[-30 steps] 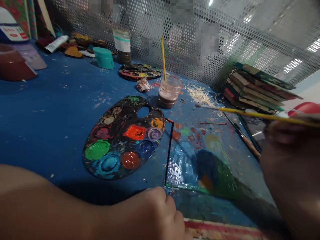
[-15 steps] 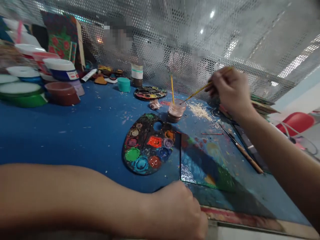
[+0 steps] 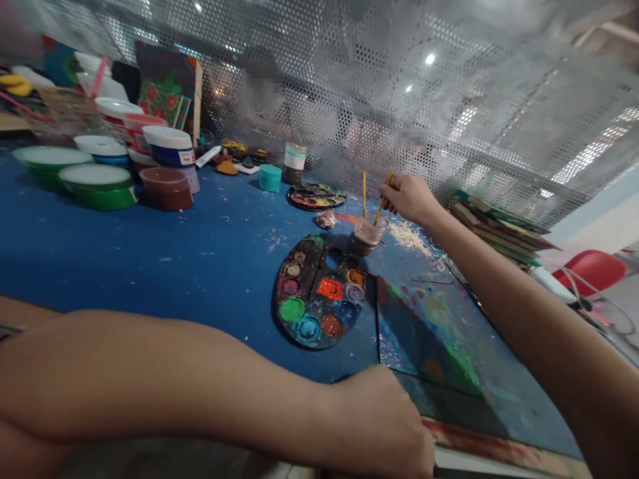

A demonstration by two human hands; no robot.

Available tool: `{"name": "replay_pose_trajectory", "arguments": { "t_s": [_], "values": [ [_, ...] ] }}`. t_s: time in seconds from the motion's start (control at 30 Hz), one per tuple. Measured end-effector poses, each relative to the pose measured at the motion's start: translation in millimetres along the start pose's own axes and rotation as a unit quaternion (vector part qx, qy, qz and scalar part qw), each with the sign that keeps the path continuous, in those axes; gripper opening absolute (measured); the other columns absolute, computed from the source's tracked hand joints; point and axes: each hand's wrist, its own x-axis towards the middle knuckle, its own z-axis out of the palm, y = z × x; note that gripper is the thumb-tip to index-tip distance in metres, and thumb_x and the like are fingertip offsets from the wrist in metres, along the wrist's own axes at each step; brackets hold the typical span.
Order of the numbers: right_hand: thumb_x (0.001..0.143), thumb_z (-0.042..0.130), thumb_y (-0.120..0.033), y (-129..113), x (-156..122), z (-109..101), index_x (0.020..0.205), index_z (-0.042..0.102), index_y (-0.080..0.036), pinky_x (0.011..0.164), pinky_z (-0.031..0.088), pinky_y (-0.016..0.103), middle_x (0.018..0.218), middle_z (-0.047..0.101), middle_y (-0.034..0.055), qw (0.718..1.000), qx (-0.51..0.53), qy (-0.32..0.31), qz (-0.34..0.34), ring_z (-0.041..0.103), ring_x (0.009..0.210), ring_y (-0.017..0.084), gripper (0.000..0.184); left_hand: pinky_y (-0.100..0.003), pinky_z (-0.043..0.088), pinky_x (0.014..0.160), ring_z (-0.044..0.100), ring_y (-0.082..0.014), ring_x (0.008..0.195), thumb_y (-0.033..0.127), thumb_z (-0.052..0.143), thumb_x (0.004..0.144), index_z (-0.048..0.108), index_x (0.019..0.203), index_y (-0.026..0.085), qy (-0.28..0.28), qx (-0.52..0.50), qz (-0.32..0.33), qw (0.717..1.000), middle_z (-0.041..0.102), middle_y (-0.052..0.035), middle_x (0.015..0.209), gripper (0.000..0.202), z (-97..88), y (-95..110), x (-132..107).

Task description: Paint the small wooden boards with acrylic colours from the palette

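My right hand pinches a yellow-handled paintbrush, its lower end inside a clear jar of cloudy brownish water. Another yellow brush stands in that same jar. At the table's front edge, my left hand is curled closed, its fingers turned away so that anything in them is hidden. Just beyond it lies a small painting in blue and green, partly shaded by my right arm. To the painting's left is a black oval palette with wells of green, blue, orange-red and brown paint.
Several paint tubs stand at the left, before a flower painting. A second palette, a teal pot and a crumpled wad lie farther back. Pale shavings are right of the jar. A perforated metal screen backs the table.
My right hand has moved down and toward the jar, and its brush now stands steeper and deeper in the water. My left hand remains at the table edge. The view has shifted left.
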Motion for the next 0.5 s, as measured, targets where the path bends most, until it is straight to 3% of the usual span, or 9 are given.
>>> {"name": "replay_pose_trajectory", "arguments": {
  "t_s": [0.1,0.27,0.5],
  "values": [
    [0.086,0.052,-0.018,-4.2,-3.3,-8.8,0.056,0.05,-0.019,0.052,0.042,0.025,0.049,0.057,-0.0015,1.0,0.015,0.005,-0.001,0.05,0.042,0.01,0.03,-0.028,0.016,0.031,0.056,-0.0178,0.045,0.02,0.071,0.076,0.058,0.061,0.018,-0.01,-0.008,0.007,1.0,0.069,-0.0022,0.061,0.021,-3.1,-0.6,0.8],
    [0.089,0.055,-0.025,-22.7,-12.7,-34.7,0.065,0.054,-0.021,0.056,0.04,0.026,0.056,0.058,-0.0003,0.983,0.025,0.167,-0.076,0.05,0.052,0.011,0.024,-0.028,0.017,0.032,0.057,-0.0187,0.047,0.019,0.07,0.077,0.061,0.064,0.018,-0.028,-0.017,0.01,0.999,0.07,-0.0026,0.063,0.015,-5.4,-0.6,1.5],
    [0.089,0.06,-0.025,-36.1,-21.3,-45.5,0.067,0.058,-0.022,0.054,0.035,0.028,0.054,0.055,-0.0018,0.975,0.002,0.192,-0.109,0.046,0.049,0.011,0.022,-0.028,0.02,0.032,0.058,-0.0191,0.048,0.02,0.069,0.078,0.061,0.064,0.018,-0.028,-0.014,0.003,1.0,0.07,-0.0031,0.063,0.016,-5.1,0.7,1.8]
  ]
}}
